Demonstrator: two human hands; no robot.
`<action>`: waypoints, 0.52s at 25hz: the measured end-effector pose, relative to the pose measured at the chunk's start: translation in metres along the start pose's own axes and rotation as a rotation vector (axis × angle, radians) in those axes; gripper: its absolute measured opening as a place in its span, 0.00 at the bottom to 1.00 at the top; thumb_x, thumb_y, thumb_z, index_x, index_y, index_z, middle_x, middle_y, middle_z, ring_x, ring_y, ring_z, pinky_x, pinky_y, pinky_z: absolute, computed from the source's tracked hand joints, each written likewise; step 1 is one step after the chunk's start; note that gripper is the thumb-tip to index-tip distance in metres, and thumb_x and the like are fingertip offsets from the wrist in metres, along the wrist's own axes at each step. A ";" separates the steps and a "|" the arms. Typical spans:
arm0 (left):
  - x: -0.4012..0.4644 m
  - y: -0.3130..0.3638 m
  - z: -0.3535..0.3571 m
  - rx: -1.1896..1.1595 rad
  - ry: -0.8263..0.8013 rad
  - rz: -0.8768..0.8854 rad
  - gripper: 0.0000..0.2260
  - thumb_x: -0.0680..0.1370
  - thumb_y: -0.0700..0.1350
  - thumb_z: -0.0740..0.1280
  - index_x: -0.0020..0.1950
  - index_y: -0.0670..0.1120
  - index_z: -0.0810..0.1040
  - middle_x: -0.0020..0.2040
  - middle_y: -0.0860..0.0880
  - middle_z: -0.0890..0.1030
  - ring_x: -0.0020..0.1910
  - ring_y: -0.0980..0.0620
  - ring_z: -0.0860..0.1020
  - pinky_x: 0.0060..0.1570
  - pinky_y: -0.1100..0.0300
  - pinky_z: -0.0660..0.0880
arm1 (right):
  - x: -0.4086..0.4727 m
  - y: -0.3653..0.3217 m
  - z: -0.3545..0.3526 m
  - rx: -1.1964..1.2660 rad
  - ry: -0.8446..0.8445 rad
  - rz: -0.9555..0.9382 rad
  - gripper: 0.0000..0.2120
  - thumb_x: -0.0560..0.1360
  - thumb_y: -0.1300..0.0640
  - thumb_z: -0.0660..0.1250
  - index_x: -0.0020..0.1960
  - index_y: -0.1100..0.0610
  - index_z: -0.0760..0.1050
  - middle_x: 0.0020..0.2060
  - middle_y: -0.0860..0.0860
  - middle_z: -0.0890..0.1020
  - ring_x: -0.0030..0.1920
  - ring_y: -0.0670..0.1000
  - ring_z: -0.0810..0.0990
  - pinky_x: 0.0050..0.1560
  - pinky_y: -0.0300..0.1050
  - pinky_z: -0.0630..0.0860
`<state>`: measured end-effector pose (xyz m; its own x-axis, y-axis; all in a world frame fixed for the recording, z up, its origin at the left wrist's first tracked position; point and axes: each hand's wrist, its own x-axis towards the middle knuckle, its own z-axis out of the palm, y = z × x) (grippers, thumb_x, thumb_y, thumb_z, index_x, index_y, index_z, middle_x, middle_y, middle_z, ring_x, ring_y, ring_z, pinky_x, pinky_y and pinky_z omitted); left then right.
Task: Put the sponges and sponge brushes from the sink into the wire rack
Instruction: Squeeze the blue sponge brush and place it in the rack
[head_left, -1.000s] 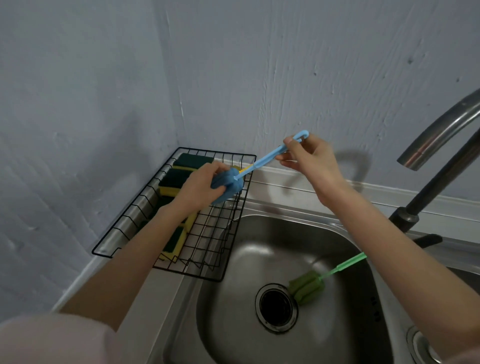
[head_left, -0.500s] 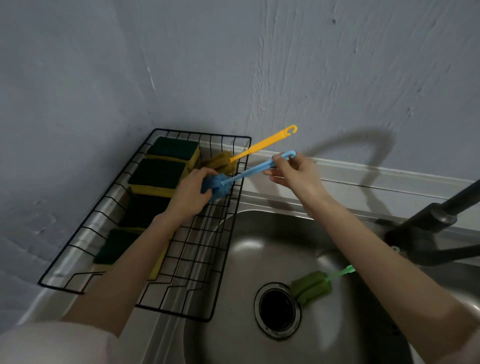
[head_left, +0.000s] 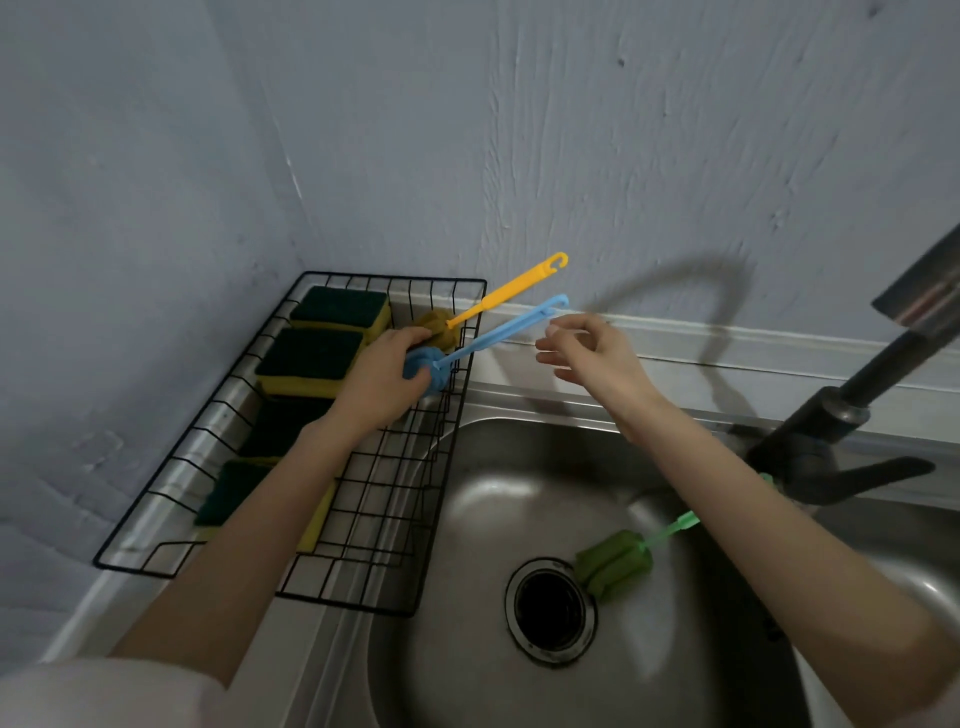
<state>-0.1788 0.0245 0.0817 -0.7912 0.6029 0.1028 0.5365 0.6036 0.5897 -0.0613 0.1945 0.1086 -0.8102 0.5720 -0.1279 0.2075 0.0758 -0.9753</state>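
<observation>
A black wire rack (head_left: 395, 609) stands left of the steel sink (head_left: 519, 467). My left hand (head_left: 382, 382) grips the foam head of the blue sponge brush (head_left: 498, 335) inside the rack's far right corner. Its handle slants up over the rack rim. My right hand (head_left: 592, 358) hovers just right of the blue handle, fingers apart, holding nothing. A yellow sponge brush (head_left: 511, 288) leans in the same corner. Several green-and-yellow sponges (head_left: 311, 358) lie along the rack's left side. A green sponge brush (head_left: 615, 564) lies in the sink beside the drain (head_left: 550, 610).
A dark faucet (head_left: 852, 395) rises at the right, its lever sticking out over the sink's edge. Grey walls meet in a corner behind the rack. The steel counter rim runs along the back wall.
My right hand has let go of the blue brush handle and opened. My left hand has set the blue foam head lower into the rack beside the yellow brush.
</observation>
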 end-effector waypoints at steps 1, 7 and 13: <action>-0.003 0.008 -0.003 -0.003 0.010 0.026 0.19 0.75 0.39 0.63 0.65 0.42 0.67 0.65 0.42 0.72 0.64 0.46 0.72 0.58 0.60 0.67 | -0.007 0.000 -0.006 -0.001 0.009 0.003 0.04 0.77 0.58 0.60 0.51 0.56 0.70 0.46 0.55 0.80 0.46 0.52 0.79 0.48 0.41 0.75; -0.037 0.073 0.001 -0.115 0.008 0.176 0.12 0.75 0.36 0.62 0.58 0.41 0.74 0.56 0.43 0.79 0.51 0.52 0.75 0.53 0.63 0.69 | -0.050 0.028 -0.053 -0.056 0.106 0.061 0.06 0.77 0.61 0.59 0.52 0.57 0.71 0.53 0.61 0.81 0.47 0.53 0.79 0.43 0.35 0.72; -0.063 0.110 0.047 -0.135 -0.180 0.231 0.12 0.75 0.38 0.61 0.58 0.42 0.73 0.55 0.43 0.79 0.54 0.48 0.77 0.58 0.55 0.73 | -0.079 0.085 -0.089 -0.104 0.110 0.252 0.14 0.78 0.62 0.56 0.60 0.69 0.71 0.59 0.66 0.78 0.39 0.48 0.78 0.33 0.28 0.72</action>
<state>-0.0556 0.0775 0.1025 -0.5817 0.8059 0.1102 0.6426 0.3722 0.6697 0.0691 0.2282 0.0517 -0.6629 0.6684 -0.3375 0.4538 0.0000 -0.8911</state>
